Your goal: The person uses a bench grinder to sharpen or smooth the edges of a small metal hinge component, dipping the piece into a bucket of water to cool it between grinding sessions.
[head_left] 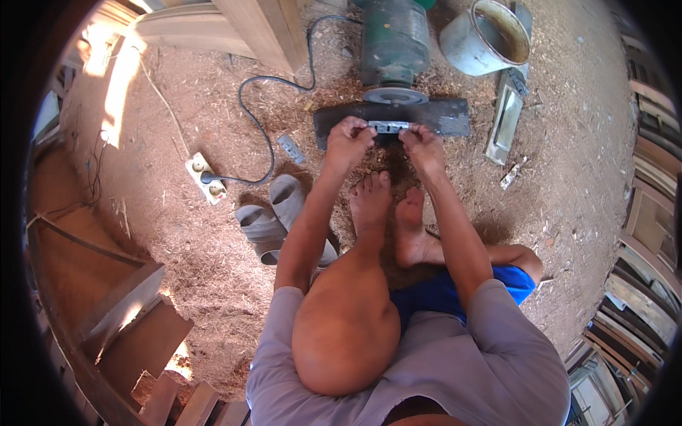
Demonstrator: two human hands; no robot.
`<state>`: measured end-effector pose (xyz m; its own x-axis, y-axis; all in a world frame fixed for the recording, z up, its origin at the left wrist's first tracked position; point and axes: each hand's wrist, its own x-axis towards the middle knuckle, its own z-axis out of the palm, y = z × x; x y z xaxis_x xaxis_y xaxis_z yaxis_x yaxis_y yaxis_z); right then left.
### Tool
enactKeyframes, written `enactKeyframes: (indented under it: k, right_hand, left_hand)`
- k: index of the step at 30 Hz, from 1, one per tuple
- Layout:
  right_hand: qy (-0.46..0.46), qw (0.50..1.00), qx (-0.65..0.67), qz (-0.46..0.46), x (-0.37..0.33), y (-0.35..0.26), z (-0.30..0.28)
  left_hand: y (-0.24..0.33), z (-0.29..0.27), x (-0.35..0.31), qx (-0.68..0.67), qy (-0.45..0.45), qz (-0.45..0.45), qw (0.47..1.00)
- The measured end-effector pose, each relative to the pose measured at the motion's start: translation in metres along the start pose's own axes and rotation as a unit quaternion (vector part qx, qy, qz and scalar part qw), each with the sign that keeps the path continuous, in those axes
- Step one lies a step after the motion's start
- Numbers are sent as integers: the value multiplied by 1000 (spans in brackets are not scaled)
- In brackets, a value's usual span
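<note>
A short, silvery slotted metal blade (388,127) stretches between my two hands. My left hand (348,142) pinches its left end between thumb and fingers. At the other end, my right hand (424,145) grips it in the same way. Just beyond the blade is the grinding disc (395,95) of a green electric motor (395,42). Whether blade and disc touch, I cannot tell. Beneath the disc lies a dark flat plate (447,117), partly covered by my hands. A second slotted metal piece (290,148) rests on the ground left of my left hand.
A dark cable (245,99) curls from the motor to a power strip (205,177) at left. Grey sandals (263,226) sit beside my foot. A whitish bucket (469,42) and a long block (505,121) are at right. Planks (650,153) line the right edge.
</note>
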<state>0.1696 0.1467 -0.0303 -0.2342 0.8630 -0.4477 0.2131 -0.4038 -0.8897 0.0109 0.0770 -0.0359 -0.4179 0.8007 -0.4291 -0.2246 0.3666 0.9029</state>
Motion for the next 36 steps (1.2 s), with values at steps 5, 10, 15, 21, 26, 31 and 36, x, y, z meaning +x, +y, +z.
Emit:
enactKeyframes:
  k: [5,10,15,21,26,31,36]
  right_hand:
    - [-9,1000,22,4,10,-4,14]
    - [0,1000,-5,5,15,-13,13]
    - [9,999,38,2,22,-11,23]
    - [18,999,49,-2,30,-6,23]
    - [33,998,53,-15,35,-3,27]
    - [41,998,43,-36,38,1,29]
    - [65,995,69,-13,38,1,33]
  left_hand:
    - [-15,-23,31,200,29,59,978]
    - [19,-14,31,319,44,85,943]
    - [1,-22,45,272,35,79,959]
    - [-2,-18,47,178,29,61,982]
    - [3,-16,47,169,28,49,984]
    - [5,-14,48,156,36,38,986]
    - [1,-15,53,173,37,45,983]
